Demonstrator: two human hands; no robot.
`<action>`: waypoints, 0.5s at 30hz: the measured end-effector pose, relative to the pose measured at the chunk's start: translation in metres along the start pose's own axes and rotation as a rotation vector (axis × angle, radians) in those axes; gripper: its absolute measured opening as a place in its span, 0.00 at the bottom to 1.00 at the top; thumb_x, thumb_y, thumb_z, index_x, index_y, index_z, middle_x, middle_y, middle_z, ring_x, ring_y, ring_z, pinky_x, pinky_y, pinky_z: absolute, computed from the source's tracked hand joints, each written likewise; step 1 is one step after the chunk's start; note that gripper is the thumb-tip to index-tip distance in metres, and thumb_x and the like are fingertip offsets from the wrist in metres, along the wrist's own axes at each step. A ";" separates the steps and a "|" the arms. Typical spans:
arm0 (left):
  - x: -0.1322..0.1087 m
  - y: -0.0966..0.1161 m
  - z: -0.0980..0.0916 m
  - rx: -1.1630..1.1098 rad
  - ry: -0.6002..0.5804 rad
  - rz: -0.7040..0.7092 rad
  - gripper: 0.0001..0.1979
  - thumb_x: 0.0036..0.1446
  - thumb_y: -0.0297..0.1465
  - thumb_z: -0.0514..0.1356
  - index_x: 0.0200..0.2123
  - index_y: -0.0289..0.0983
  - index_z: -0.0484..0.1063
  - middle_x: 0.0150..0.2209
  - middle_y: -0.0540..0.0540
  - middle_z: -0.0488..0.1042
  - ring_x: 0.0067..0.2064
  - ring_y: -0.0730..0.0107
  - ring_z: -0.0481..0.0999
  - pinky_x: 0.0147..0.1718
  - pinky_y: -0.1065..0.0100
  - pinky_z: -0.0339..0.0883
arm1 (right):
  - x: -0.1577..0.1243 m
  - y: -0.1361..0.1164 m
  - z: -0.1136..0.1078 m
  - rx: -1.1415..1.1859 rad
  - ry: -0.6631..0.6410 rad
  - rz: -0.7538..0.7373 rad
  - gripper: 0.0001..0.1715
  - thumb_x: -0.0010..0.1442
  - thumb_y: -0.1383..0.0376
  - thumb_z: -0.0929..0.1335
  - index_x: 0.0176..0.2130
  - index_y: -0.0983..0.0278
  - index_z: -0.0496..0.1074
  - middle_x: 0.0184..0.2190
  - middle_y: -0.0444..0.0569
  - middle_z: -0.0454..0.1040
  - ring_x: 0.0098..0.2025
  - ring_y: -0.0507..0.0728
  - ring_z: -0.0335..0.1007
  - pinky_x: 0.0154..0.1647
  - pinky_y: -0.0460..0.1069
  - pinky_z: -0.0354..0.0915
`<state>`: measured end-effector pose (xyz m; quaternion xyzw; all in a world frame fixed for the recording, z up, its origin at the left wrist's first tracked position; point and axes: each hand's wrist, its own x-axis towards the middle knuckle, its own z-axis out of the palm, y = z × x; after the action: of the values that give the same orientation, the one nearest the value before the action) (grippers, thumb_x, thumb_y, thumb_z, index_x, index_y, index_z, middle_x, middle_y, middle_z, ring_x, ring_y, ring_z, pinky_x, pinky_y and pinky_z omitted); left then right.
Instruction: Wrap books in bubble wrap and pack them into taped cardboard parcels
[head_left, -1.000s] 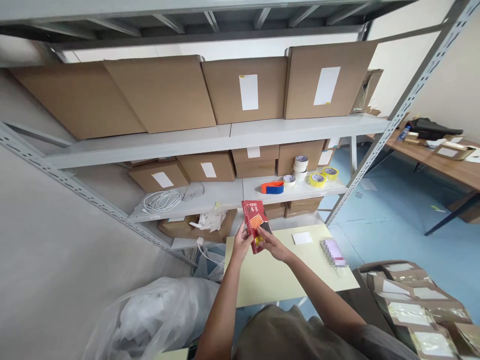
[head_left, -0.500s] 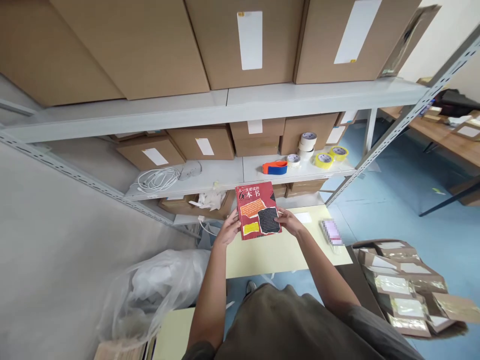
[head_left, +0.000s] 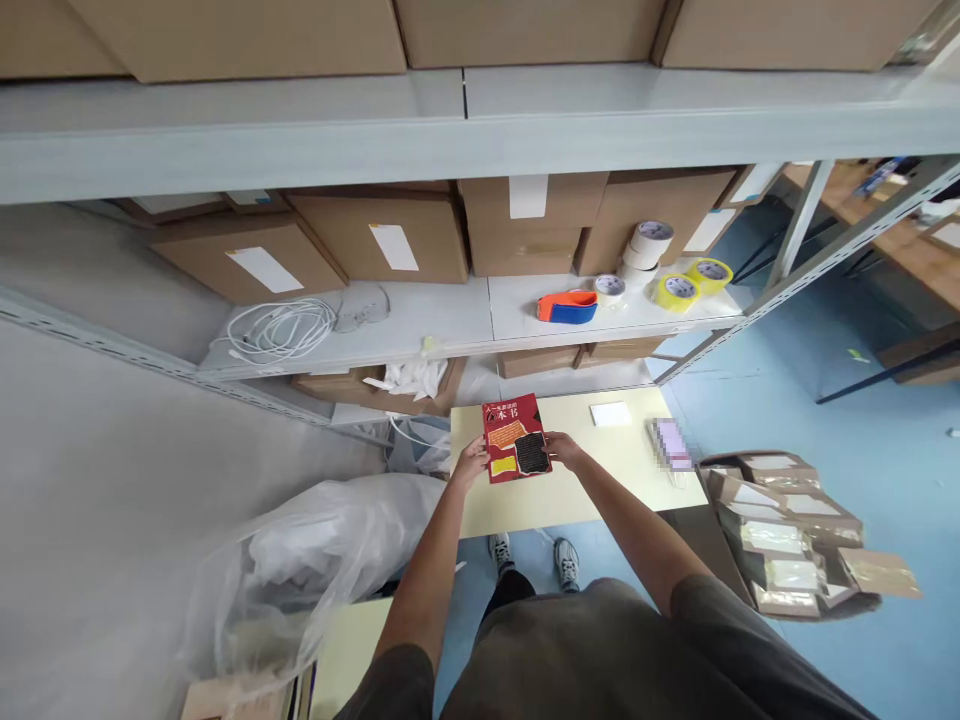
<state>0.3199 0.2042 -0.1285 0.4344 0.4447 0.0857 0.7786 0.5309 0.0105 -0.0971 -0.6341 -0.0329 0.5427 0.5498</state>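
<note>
A red book [head_left: 514, 437] with orange, yellow and black patches on its cover lies flat, cover up, low over the pale yellow table [head_left: 592, 500]. My left hand [head_left: 471, 462] grips its left edge and my right hand [head_left: 564, 449] grips its right edge, fingers closed on it. Whether the book touches the table I cannot tell. A white card [head_left: 609, 413] lies on the table just to the right, and a blurred small packet [head_left: 670, 443] lies near the table's right edge.
A grey metal shelf rack [head_left: 465, 120] stands ahead with cardboard boxes [head_left: 390, 235], a white cable coil [head_left: 279, 327], an orange-blue tape dispenser [head_left: 568, 306] and tape rolls [head_left: 679, 289]. A clear plastic bag [head_left: 300, 570] sits left; flattened mailers [head_left: 787, 530] pile right.
The book has gone from upright in front of the shelf to flat and lower over the table, both hands holding its edges. The view has tilted downward.
</note>
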 end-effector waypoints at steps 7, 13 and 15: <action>0.043 -0.042 -0.006 0.100 0.128 -0.012 0.41 0.41 0.25 0.75 0.62 0.34 0.75 0.52 0.36 0.83 0.56 0.49 0.82 0.54 0.56 0.76 | 0.044 0.048 0.017 -0.001 0.257 0.103 0.23 0.44 0.60 0.79 0.42 0.60 0.80 0.37 0.53 0.83 0.42 0.63 0.78 0.42 0.56 0.71; 0.045 -0.069 -0.023 0.072 0.062 -0.014 0.37 0.50 0.36 0.75 0.63 0.36 0.74 0.62 0.34 0.77 0.65 0.47 0.75 0.62 0.52 0.70 | 0.044 0.073 0.016 0.015 0.364 0.153 0.25 0.50 0.51 0.76 0.46 0.58 0.78 0.50 0.57 0.82 0.49 0.64 0.78 0.47 0.56 0.69; 0.044 -0.072 -0.028 0.050 0.054 -0.031 0.38 0.52 0.37 0.74 0.65 0.36 0.72 0.66 0.32 0.73 0.68 0.47 0.72 0.63 0.52 0.69 | 0.045 0.077 0.025 -0.002 0.346 0.164 0.24 0.51 0.48 0.76 0.43 0.59 0.79 0.49 0.58 0.83 0.49 0.66 0.78 0.47 0.57 0.69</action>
<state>0.3061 0.2002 -0.2158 0.4442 0.4744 0.0742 0.7564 0.4885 0.0250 -0.1785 -0.7190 0.1132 0.4686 0.5007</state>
